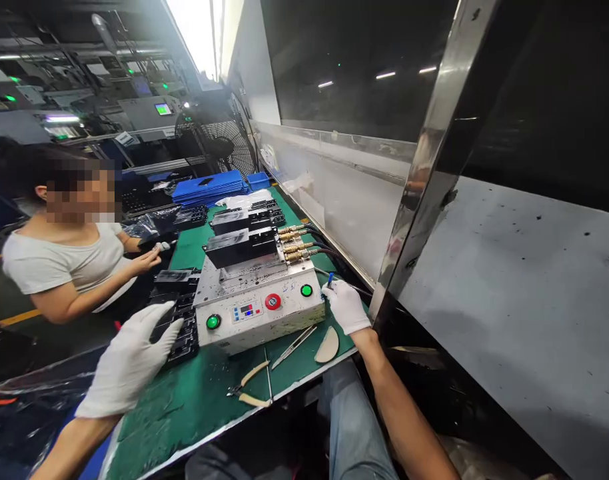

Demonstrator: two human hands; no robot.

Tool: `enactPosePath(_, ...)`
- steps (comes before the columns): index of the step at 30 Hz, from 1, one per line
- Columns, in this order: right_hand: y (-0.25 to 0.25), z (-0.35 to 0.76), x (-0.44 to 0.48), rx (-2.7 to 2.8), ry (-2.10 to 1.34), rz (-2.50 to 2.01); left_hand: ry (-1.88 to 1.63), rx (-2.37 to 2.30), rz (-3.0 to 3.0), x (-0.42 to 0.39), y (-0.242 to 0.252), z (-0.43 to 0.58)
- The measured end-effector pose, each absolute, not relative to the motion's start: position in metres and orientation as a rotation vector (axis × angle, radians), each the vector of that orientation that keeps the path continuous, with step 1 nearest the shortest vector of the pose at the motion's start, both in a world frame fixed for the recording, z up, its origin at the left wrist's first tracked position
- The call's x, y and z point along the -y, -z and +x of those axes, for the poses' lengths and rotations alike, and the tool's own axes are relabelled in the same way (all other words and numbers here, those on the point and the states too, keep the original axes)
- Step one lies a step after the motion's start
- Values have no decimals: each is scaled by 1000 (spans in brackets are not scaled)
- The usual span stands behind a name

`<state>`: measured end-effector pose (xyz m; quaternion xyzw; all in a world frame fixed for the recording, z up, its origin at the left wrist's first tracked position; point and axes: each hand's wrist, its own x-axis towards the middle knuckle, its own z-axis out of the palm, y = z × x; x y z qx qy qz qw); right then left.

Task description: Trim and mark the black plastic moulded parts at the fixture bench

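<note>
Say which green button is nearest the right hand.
The green button at the right end of the panel, beside the gloved right hand; the other green one sits left of the red button.

The left hand (127, 360) and right hand (346, 307) wear snug white knit gloves (129, 363) with wrinkled fingers, the forearms (404, 413) are bare above the cuffs, and faded blue denim jeans (352, 427) show below.

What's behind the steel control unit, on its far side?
Behind the steel control unit, black fixture blocks stand, with brass hose fittings and black hoses to their right. The unit's rear face is hidden from this view.
</note>
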<state>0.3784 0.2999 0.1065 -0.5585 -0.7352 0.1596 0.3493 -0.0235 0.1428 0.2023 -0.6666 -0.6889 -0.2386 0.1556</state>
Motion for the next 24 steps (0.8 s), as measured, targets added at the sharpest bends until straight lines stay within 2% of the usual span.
enactPosePath(9, -105, 382, -289, 2054, -456, -1521, 827, 1650, -1989, -226, -274, 21)
enactPosePath(11, -109, 386, -285, 2069, -443, -1506, 700, 1628, -2085, -260, -286, 28)
enactPosePath(15, -131, 394, -277, 2042, -386, -1439, 183, 1803, -2383, -320, -301, 41)
enactPosePath(18, -165, 394, -277, 1944, -314, -1273, 60, 1932, -2445, -342, -307, 48)
enactPosePath(21, -215, 383, -294, 1790, -192, -1063, 183, 1919, -2477, -341, -323, 47)
enactPosePath(24, -272, 349, -335, 1817, -65, -1020, 800, 1949, -2333, -319, -360, 32)
